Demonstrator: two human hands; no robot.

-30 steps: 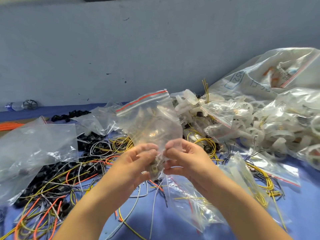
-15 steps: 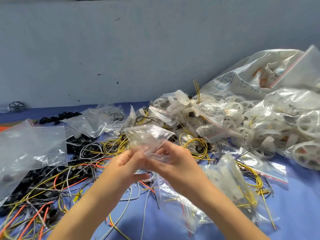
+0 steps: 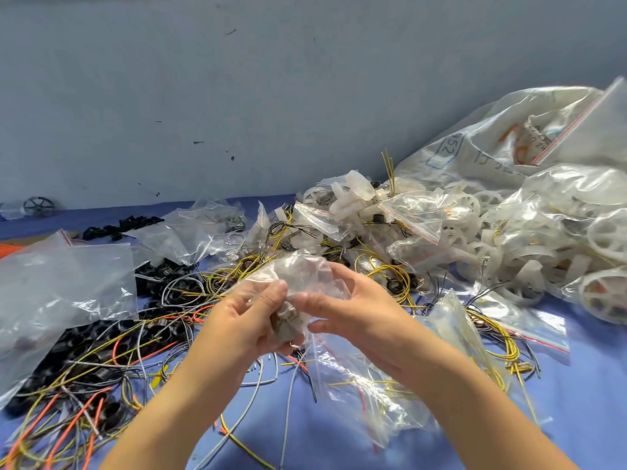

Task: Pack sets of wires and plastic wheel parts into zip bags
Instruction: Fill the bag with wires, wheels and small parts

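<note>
Nearest me, loose wires (image 3: 258, 385) in grey, orange and yellow trail over the blue table (image 3: 590, 395), and a slack clear bag (image 3: 356, 385) with a few wires in it lies under my right forearm. Just beyond, my left hand (image 3: 251, 320) curls round the bottom of the small zip bag (image 3: 298, 273). My right hand (image 3: 349, 310) pinches its crumpled upper film between thumb and fingers. Something dark is bunched inside.

I judge this set is loaded and being squeezed down. Next I need to find the zip strip and press it closed.

Black plastic parts (image 3: 101, 334) and a large clear bag (image 3: 61, 286) crowd the left. White wheel parts (image 3: 607, 232) and a printed sack (image 3: 492, 147) are heaped far right. The tangle below could snag.
</note>
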